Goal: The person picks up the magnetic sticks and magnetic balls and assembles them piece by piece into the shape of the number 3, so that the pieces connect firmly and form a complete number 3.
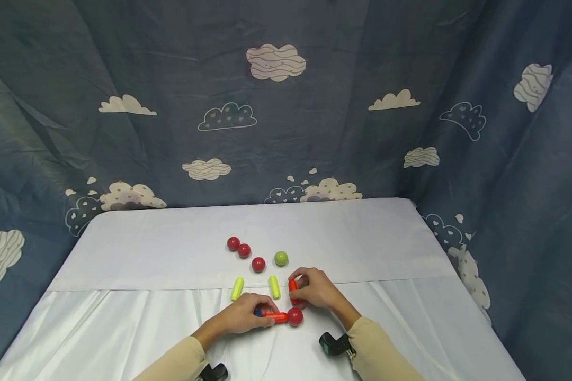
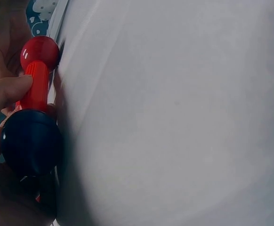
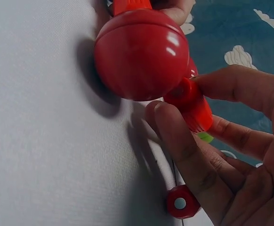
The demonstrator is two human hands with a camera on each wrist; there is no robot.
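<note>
My left hand (image 1: pixel 243 313) holds a red toy rod (image 1: pixel 277 317) low over the white cloth, its thumb against the side in the left wrist view. A red ball (image 1: pixel 295 317) sits on the rod's right end, a dark blue ball (image 2: pixel 32 142) on its other end. In the head view, fingers mostly hide the blue ball. Just beyond the red ball, my right hand (image 1: pixel 316 288) pinches a second red rod (image 3: pixel 197 110) between thumb and fingers. That rod's end is close beside the red ball (image 3: pixel 141 54) in the right wrist view.
Two yellow rods (image 1: pixel 237 289) (image 1: pixel 274 287) lie just beyond the hands. Farther back are a green ball (image 1: pixel 281 258) and three red balls (image 1: pixel 258 264). The right wrist view shows another red piece (image 3: pixel 174 207) with a pale round spot. A cloud-patterned curtain (image 1: pixel 314 132) hangs behind the table.
</note>
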